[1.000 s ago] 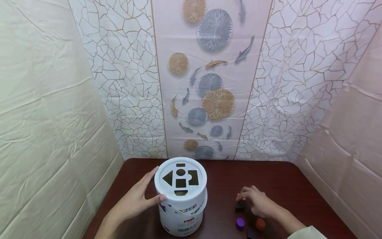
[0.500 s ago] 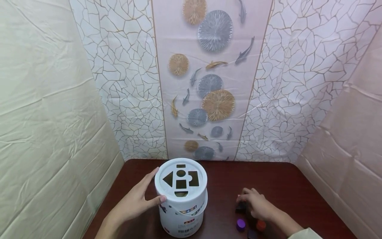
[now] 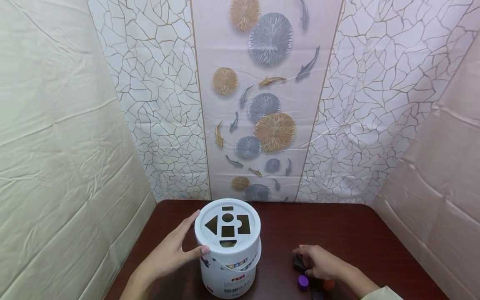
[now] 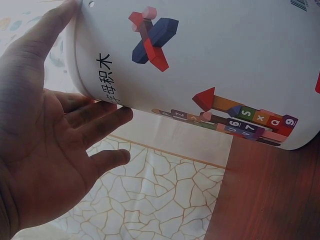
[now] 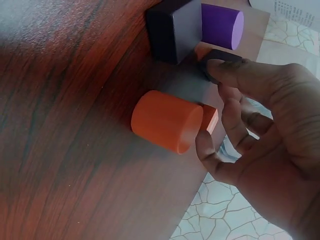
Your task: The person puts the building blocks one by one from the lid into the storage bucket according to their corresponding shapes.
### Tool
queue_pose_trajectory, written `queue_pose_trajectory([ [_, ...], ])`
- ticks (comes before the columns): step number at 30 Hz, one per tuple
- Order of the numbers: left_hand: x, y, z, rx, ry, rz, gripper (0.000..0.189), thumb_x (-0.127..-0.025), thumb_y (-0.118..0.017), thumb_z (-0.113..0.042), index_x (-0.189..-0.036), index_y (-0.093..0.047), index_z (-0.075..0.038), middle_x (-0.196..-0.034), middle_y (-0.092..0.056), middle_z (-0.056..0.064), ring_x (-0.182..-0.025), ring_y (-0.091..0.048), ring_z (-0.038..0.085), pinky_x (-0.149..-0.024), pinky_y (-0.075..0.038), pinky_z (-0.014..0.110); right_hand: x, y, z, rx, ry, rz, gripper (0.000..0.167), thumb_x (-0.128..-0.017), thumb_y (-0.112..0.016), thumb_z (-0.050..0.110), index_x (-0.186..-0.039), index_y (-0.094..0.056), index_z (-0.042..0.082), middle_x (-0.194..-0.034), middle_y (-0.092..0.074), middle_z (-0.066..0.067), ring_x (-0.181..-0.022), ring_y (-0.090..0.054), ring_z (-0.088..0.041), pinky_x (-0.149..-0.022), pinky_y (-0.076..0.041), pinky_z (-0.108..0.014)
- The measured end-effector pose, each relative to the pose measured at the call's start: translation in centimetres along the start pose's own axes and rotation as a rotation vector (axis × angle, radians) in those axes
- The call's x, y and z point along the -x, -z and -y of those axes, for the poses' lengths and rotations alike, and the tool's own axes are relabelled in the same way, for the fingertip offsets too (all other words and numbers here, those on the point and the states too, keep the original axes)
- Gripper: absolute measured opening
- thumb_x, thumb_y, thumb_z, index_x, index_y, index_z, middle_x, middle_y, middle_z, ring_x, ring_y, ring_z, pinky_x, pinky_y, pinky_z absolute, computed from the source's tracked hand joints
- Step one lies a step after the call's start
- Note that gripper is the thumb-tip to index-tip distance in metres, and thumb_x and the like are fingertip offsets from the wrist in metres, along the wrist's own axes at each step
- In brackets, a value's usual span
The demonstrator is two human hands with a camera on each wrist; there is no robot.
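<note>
White shape-sorter bucket [image 3: 211, 273] upright on tabletop [image 3: 279, 233]; my left grip [image 3: 168, 253], fingers uncurled, rests against its rim, presumably steadying it. My right grip [image 3: 323, 262] pinches black block [image 3: 298, 264] near purple cylinder [image 3: 303, 283], thumb-and-finger, probably for control.

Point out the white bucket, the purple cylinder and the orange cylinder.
White bucket [image 3: 221, 271]: head view, on the front of its side wall, below the handle.
Purple cylinder [image 5: 218, 26]: right wrist view, on its curved side.
Orange cylinder [image 5: 162, 121]: right wrist view, on its curved side.
</note>
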State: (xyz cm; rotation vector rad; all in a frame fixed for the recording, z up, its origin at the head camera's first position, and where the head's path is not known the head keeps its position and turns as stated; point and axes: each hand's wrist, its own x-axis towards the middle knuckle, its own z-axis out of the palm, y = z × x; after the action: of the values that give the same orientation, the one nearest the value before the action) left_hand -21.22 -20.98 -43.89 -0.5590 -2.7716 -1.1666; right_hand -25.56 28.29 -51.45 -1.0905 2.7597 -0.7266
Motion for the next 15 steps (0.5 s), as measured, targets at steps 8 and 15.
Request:
queue_pose_trajectory([
  [8,-0.17,0.08,-0.1,0.012,0.025,0.008,0.11,-0.09,-0.083,-0.069,-0.176,-0.024,-0.034,-0.181,-0.036,0.003,-0.167,-0.036,0.039,-0.127,-0.035,0.077,-0.23,0.23,0.32,-0.03,-0.066,0.046,0.061,-0.084,-0.087,-0.007,-0.14,-0.063,-0.014,-0.086,-0.064,0.006,-0.071,-0.051,0.002,-0.063,-0.047,-0.021],
  [15,-0.16,0.15,-0.19,0.016,0.044,0.016,0.11,-0.09,-0.083,-0.069,-0.176,-0.023,-0.036,-0.181,-0.035,0.003,-0.167,-0.036,0.039,-0.127,-0.034,0.077,-0.37,0.05,-0.06,0.001,-0.026,0.021,0.058,-0.082,-0.089,-0.005,-0.136,-0.066,-0.01,-0.084,-0.064,0.006,-0.071,-0.053,0.001,-0.064,-0.047,-0.02],
])
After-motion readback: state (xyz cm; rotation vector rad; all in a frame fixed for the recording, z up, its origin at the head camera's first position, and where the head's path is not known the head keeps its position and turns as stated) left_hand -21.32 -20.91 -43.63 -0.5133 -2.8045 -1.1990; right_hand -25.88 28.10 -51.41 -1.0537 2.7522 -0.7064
